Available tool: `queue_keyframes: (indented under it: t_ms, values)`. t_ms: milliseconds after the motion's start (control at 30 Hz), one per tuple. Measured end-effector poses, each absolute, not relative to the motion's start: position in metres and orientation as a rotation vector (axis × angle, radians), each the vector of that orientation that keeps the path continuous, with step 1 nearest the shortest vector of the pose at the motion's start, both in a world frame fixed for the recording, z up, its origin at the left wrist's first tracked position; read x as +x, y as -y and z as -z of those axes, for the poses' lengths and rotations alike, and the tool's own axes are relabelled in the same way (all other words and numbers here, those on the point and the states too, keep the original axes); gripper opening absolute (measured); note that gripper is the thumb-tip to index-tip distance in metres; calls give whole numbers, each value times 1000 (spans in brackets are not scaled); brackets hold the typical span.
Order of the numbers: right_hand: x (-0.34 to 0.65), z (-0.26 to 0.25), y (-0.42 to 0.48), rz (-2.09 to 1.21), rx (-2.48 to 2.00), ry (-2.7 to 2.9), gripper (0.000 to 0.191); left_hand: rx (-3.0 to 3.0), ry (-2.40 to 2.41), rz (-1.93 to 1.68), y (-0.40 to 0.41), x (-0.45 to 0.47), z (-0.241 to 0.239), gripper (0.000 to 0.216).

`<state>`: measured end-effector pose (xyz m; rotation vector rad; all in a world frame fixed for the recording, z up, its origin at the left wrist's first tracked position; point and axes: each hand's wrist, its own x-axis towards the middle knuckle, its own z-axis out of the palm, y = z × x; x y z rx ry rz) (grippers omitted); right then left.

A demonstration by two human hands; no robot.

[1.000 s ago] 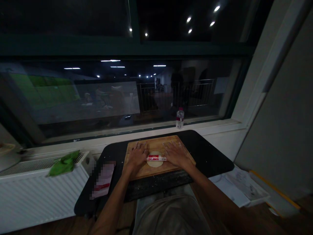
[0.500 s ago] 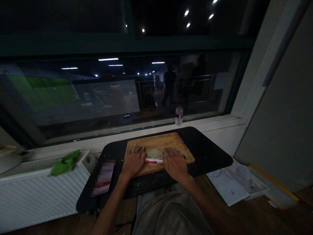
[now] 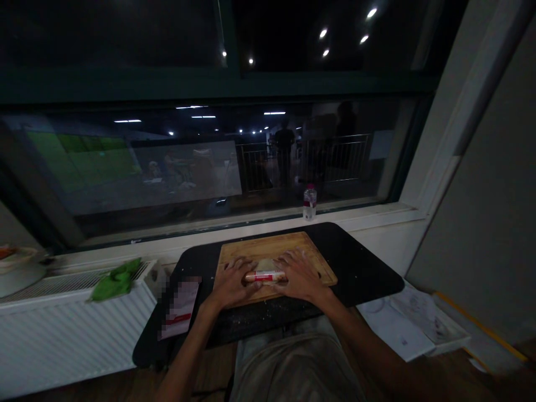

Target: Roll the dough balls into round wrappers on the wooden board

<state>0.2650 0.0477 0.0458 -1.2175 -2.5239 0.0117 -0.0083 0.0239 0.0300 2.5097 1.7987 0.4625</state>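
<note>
A tube with a red-and-white printed label [image 3: 264, 276] lies crosswise on a wooden cutting board [image 3: 268, 241]. Flattened pale dough [image 3: 264, 263] shows just behind it, partly hidden by the tube and my fingers. My left hand [image 3: 237, 281] is closed around the tube's left end, its thumb along the near side. At the opposite end, my right hand [image 3: 299, 273] holds the tube with the fingers over the far side and the thumb toward me. Whitish residue marks the fingers of both hands.
The board rests on a black table [image 3: 360, 265] with scattered crumbs. A pink-and-white packet [image 3: 182, 312] lies at its left. A bottle [image 3: 310, 202] stands on the windowsill. On the left radiator [image 3: 84, 329] is a green cloth [image 3: 117, 279]. Papers [image 3: 402, 324] lie low at right.
The tube has come slightly toward me relative to the board, and my thumbs now show on its near side. Less of the dough is visible between my hands. The view has shifted slightly.
</note>
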Motion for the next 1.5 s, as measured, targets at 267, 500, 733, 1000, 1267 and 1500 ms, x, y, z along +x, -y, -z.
queue_keyframes:
  t_ms: [267,500,733,1000,1267,1500]
  values:
    - [255,-43,-51,-2,-1196,2541,63,2475,-1869,-459,-30,-2,-31,66]
    - [250,-38,-46,45,-1226,2520,58,2505,-1848,-467,-31,-2,-31,64]
    - [244,-48,-43,57,-1252,2542,57,2492,-1815,-450,-31,-4,-30,65]
    - [236,-42,-35,62,-1310,2478,51,2547,-1842,-446,-31,0,-32,62]
    - [241,-35,-42,31,-1264,2497,51,2616,-1860,-548,-27,4,-28,54]
    - [252,-41,-51,-108,-1107,2572,48,2605,-1855,-518,-25,3,-29,51]
